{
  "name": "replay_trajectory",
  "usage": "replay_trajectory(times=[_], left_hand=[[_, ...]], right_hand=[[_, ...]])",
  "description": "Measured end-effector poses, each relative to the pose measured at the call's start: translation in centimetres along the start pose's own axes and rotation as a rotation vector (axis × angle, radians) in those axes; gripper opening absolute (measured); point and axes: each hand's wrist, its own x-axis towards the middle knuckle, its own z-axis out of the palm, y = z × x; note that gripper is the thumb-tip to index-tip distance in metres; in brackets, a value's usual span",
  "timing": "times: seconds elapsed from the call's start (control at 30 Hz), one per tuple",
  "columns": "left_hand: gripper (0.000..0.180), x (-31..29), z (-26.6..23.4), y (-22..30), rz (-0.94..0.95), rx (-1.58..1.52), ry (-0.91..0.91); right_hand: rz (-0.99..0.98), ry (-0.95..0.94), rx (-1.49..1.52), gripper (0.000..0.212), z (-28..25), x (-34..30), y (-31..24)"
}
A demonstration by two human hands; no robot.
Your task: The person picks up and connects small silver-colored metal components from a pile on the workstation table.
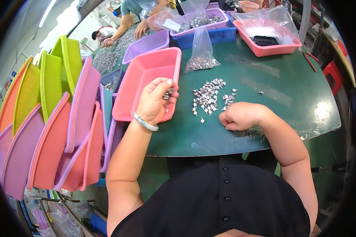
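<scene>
Head view: left hand (152, 99) clamped on small silvery metal pieces (168, 93); right hand (242, 116) curled — contents hidden. Cup snugly — avoid spills.

Small, shiny silver metal parts, many showing a rounded head and a thin stem, lie loose and jumbled in a heap (208, 96) to the right of the pink basket (146, 63). A smaller cluster (228, 100) lies farther right of that basket, while a few parts (169, 93) sit gripped in the left hand (157, 98) by its right edge.
</scene>
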Motion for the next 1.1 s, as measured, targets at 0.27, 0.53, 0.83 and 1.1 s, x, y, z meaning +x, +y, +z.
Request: replay_trajectory(times=[0.27,0.53,0.83,1.1], left_hand=[[0.021,1.5,-5.2,-0.2,0.092,0.812,0.212],[0.023,0.7,-1.5,-0.3,0.678,1.277,0.088],[0.029,0.0,7.8,-4.5,0.474,0.664,-0.223],[0.020,3.2,8.1,-8.2,0.411,0.366,-0.088]], right_hand=[[-0.103,0.250,0.040,0.009,0.2,0.3,0.7],[-0.096,0.434,0.127,0.011,-0.2,0.6,0.7],[-0.120,0.780,0.320,0.012,0.0,1.1,1.3],[-0.109,0.908,0.361,0.011,-0.3,1.4,1.7]])
